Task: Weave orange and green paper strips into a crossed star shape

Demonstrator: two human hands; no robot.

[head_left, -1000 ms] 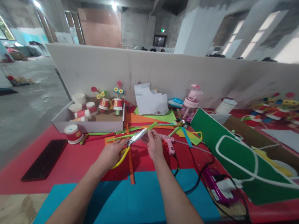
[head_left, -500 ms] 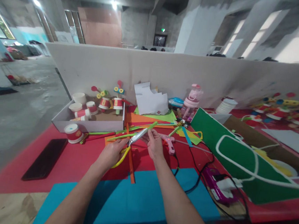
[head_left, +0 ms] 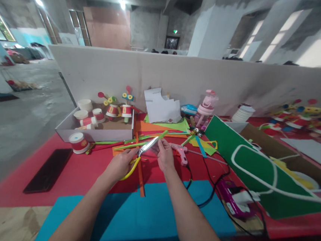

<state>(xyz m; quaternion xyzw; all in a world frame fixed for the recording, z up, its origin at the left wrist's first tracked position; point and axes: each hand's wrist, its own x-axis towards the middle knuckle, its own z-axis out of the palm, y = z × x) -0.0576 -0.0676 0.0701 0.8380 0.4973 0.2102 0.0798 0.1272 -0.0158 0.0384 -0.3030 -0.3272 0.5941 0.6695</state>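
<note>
My left hand [head_left: 120,164] is closed around the yellow-handled scissors [head_left: 148,146]. The silver blades point up and to the right, toward my right hand. A short green paper strip [head_left: 164,133] is pinched in the fingers of my right hand [head_left: 165,155], right by the blade tips. Whether the blades touch the strip I cannot tell. Beneath the hands, an orange strip [head_left: 141,180] lies across the red table covering, and a longer green strip [head_left: 131,145] runs behind my left fingers. Just right of my right hand lies a pink glue gun [head_left: 182,153].
On the left are a phone [head_left: 48,170], a paper cup [head_left: 79,143] and a shallow box [head_left: 114,136] with cups and figures. A pink bottle [head_left: 205,108] stands behind. To the right are a purple power strip [head_left: 233,203], cables and a green box [head_left: 246,162]. Blue sheet [head_left: 141,216] lies in front.
Hardly anything differs. Both hands, the scissors and the green strip stay in nearly the same place, with only a very slight shift.
</note>
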